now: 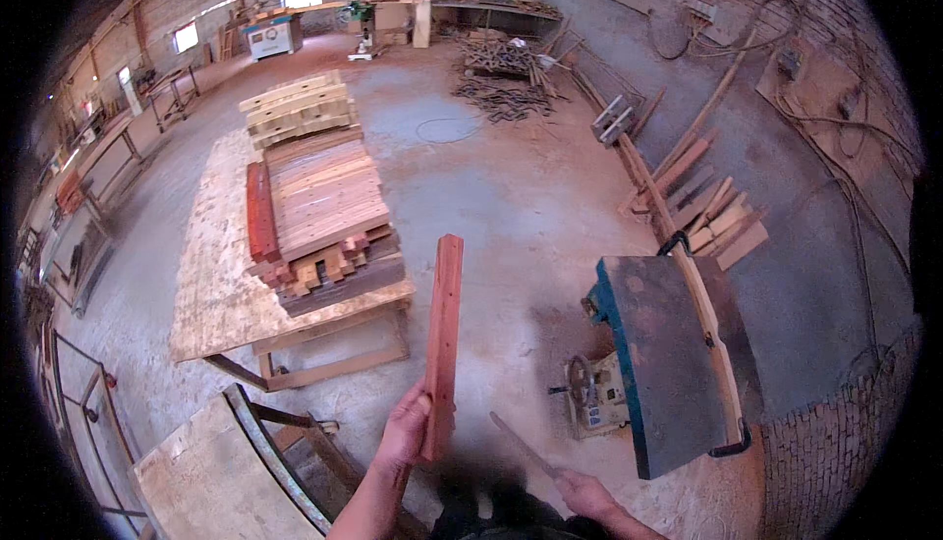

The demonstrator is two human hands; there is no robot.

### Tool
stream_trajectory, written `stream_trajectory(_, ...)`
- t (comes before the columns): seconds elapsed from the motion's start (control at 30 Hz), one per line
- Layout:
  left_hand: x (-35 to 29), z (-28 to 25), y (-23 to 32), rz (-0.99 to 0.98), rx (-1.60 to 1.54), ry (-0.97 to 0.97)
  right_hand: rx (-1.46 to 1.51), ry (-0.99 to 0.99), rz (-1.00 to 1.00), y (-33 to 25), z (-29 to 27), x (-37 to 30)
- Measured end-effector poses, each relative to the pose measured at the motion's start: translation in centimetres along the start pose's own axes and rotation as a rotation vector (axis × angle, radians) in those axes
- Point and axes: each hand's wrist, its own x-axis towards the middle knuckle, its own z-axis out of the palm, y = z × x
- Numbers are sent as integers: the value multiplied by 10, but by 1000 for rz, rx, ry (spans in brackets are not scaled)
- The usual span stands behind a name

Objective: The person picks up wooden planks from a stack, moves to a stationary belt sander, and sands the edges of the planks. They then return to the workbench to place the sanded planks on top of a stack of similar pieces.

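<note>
My left hand (405,426) is closed around the lower part of a reddish wooden bar (446,324), which stands nearly upright in front of me. A few small dark holes show along the bar's face. Lower down to the right, my right hand (586,494) grips one end of a thin, flat, greyish-brown strip (521,444). The strip points up and left toward the bar's lower end without touching it. Its material and exact kind cannot be made out.
At right stands a machine table (668,363) with a teal edge and a wooden fence (709,324) clamped along it. Stacked boards (329,191) lie on a low wooden table (211,275) ahead left. A worn bench (221,471) is near left; scrap wood (506,83) lies farther off.
</note>
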Motion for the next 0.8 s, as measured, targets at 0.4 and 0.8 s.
stream_trajectory(0.4,-1,112,-205,-305,275,-199,277,328,-22,168,-40,-97)
stream_trajectory(0.8,2,320,-464,-375,679,-420,658,673,270,412,-99,-228)
